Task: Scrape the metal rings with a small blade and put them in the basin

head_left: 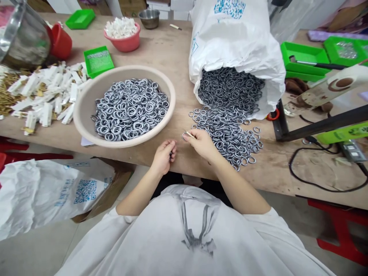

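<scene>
My right hand (202, 145) pinches a thin pale stick (190, 134), and a grey metal ring (184, 136) shows at its fingertips. Close beside it, above the table's front edge, my left hand (163, 158) is closed; a small dark bit shows between its fingers, too hidden to name. Loose grey rings (227, 134) lie heaped to the right of my right hand. They spill from the mouth of a white sack (235, 42) lying on its side. Left of my hands, a beige basin (171, 96) holds a large pile of similar rings (132, 107).
White and brass-coloured parts (46, 92) are heaped on the left, near a steel bowl (25, 38) and a green tray (99, 61). A red bowl (125, 43) of white pieces stands behind. At right are a black metal frame (322, 124) and a cable (293, 168).
</scene>
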`<state>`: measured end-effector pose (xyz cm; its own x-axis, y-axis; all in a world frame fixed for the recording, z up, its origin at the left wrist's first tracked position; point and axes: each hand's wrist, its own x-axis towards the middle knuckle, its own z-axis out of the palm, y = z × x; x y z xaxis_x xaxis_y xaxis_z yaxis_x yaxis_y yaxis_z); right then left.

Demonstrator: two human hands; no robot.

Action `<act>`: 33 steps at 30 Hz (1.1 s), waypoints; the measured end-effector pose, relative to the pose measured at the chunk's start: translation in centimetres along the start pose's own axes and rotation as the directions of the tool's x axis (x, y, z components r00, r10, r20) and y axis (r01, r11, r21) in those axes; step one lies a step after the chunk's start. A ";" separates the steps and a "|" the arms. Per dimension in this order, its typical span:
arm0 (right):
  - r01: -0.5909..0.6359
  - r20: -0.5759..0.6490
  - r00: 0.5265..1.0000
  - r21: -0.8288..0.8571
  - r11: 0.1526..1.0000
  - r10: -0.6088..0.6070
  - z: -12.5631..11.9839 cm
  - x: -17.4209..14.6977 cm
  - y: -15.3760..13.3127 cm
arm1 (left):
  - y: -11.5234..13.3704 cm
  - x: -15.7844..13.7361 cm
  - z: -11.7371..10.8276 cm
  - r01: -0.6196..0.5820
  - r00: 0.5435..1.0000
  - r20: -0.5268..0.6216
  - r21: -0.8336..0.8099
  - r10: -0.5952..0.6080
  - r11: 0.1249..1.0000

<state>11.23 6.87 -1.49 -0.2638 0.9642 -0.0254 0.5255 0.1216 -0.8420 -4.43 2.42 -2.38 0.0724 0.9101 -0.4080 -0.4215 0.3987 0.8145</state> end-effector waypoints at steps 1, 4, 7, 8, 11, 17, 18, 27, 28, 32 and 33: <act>0.022 0.000 1.000 0.162 0.987 -0.022 -0.2 -0.6 0.0 | -0.1 -0.2 0.5 0.024 0.997 0.071 0.021 -0.026 0.999; 0.070 -0.065 0.997 0.344 0.936 -0.051 -0.2 -2.7 -0.1 | -0.3 -0.6 2.1 0.082 0.962 0.255 0.060 -0.094 0.995; 0.081 -0.193 0.981 0.297 0.951 -0.023 0.0 -4.3 0.1 | -0.3 -0.8 3.4 0.065 0.939 0.330 0.089 -0.091 0.994; 0.091 -0.236 0.972 0.290 0.953 -0.021 -0.1 -4.7 0.2 | -0.3 -0.8 3.8 0.046 0.934 0.348 0.102 -0.079 0.994; 0.144 -0.323 0.945 0.307 0.941 -0.039 -1.0 -5.7 0.4 | -0.2 -1.0 4.4 0.001 0.928 0.369 0.113 -0.043 0.994; 0.230 -0.280 0.948 0.278 0.933 -0.150 -2.9 -6.4 0.0 | 0.4 -2.1 5.6 0.056 0.933 0.350 0.078 -0.080 0.995; 0.227 -0.284 0.947 0.261 0.938 -0.150 -2.9 -6.4 -0.1 | 0.4 -2.2 5.8 0.069 0.931 0.354 0.075 -0.091 0.995; 0.190 -0.284 0.927 -0.213 0.959 -0.246 -3.4 -7.4 -0.9 | 0.5 -2.6 6.2 0.158 0.943 0.304 -0.051 -0.136 0.986; 0.193 -0.256 0.928 -0.295 0.936 -0.272 -3.5 -7.7 -1.0 | 0.4 -2.6 6.2 0.160 0.946 0.293 -0.057 -0.137 0.985; 0.199 -0.185 0.934 -0.443 0.874 -0.306 -3.4 -8.0 -1.3 | 0.4 -2.8 6.3 0.170 0.953 0.261 -0.050 -0.152 0.984; 0.203 -0.183 0.932 -0.453 0.868 -0.313 -3.4 -8.1 -1.4 | 0.5 -2.9 6.3 0.172 0.952 0.265 -0.046 -0.154 0.984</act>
<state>15.41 -0.26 1.72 -0.2626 0.9037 0.3382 0.7693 0.4076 -0.4920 0.89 0.71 1.78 0.3736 0.8348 -0.4044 -0.4437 0.5437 0.7125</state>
